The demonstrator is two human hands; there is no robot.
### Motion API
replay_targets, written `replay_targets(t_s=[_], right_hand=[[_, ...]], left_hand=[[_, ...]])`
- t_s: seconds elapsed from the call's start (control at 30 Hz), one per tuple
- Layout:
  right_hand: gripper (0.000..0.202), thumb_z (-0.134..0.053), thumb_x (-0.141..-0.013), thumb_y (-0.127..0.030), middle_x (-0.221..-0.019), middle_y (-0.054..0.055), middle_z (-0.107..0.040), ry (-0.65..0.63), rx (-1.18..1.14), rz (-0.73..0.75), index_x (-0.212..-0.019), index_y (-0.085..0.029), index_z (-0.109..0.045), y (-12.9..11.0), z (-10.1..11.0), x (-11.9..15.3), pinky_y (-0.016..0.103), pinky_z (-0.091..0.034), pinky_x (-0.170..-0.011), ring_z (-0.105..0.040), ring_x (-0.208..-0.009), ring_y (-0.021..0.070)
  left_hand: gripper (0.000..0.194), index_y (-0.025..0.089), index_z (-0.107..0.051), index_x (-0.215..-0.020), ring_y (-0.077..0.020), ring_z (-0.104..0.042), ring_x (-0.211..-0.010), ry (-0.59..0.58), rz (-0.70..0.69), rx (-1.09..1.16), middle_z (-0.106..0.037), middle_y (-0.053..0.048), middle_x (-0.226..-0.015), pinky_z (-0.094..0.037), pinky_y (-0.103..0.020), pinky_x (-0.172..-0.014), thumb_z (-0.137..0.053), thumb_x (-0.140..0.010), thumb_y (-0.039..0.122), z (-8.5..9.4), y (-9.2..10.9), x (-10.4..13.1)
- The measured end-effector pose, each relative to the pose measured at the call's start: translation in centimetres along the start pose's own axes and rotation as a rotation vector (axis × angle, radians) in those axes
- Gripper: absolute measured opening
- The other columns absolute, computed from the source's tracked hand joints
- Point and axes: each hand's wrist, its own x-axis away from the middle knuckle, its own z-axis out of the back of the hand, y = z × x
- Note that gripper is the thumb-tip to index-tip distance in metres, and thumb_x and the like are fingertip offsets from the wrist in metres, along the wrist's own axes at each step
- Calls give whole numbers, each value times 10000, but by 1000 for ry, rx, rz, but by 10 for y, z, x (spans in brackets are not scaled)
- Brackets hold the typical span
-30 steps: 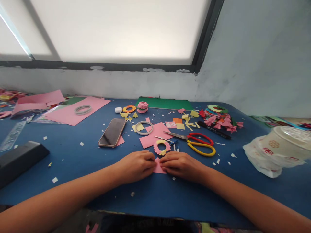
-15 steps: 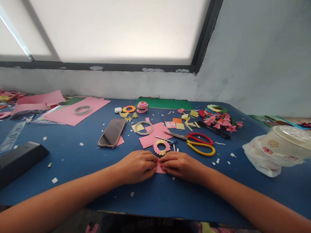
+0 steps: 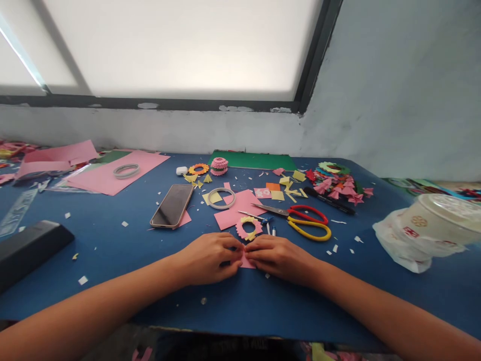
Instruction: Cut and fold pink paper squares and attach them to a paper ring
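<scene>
Both hands meet over a small piece of pink paper on the blue table. My left hand has its fingers closed on the paper's left side. From the other side my right hand presses and grips it with bent fingers. Part of the paper is hidden under the fingertips. Just beyond them lies a pink and yellow paper ring with a toothed edge. Scissors with a red and a yellow handle rest to the right of the ring, blades pointing left.
A phone lies left of a tape roll and pink sheets. At right stand a bagged paper tub and a heap of folded pink pieces. A black object sits at left. White scraps are scattered about.
The hands stay almost in place on the pink paper, with only slight finger movement. The whole view has shifted a little.
</scene>
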Motion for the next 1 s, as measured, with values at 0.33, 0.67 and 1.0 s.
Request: replay_targets(t_s=[0.33, 0.67, 1.0], right_hand=[[177, -497, -879, -188, -964, 90, -680, -3, 0, -23, -900, -142, -666, -2, -1, 1, 297, -513, -791, -614, -874, 173], [135, -513, -847, -127, -840, 91, -656, -29, 47, -154, -840, -138, -647, -19, -2, -5, 293, -501, -729, -596, -801, 175], [148, -504, -834, -122, -807, 71, -647, 5, 27, -231, -818, -152, -648, -26, -1, -1, 292, -499, -729, -589, -783, 171]], left_hand=[[234, 180, -695, -887, -187, -624, -906, -11, 47, 0, -667, -56, -1034, -504, -310, -827, -474, -852, 248, 0, 2, 1], [164, 157, -632, -677, -197, -605, -899, 4, 62, 1, -667, -58, -945, -486, -308, -831, -520, -768, 235, 1, 8, -3], [138, 166, -628, -693, -227, -585, -948, 30, 67, -4, -673, -52, -958, -455, -334, -889, -535, -739, 259, 1, 11, 0]])
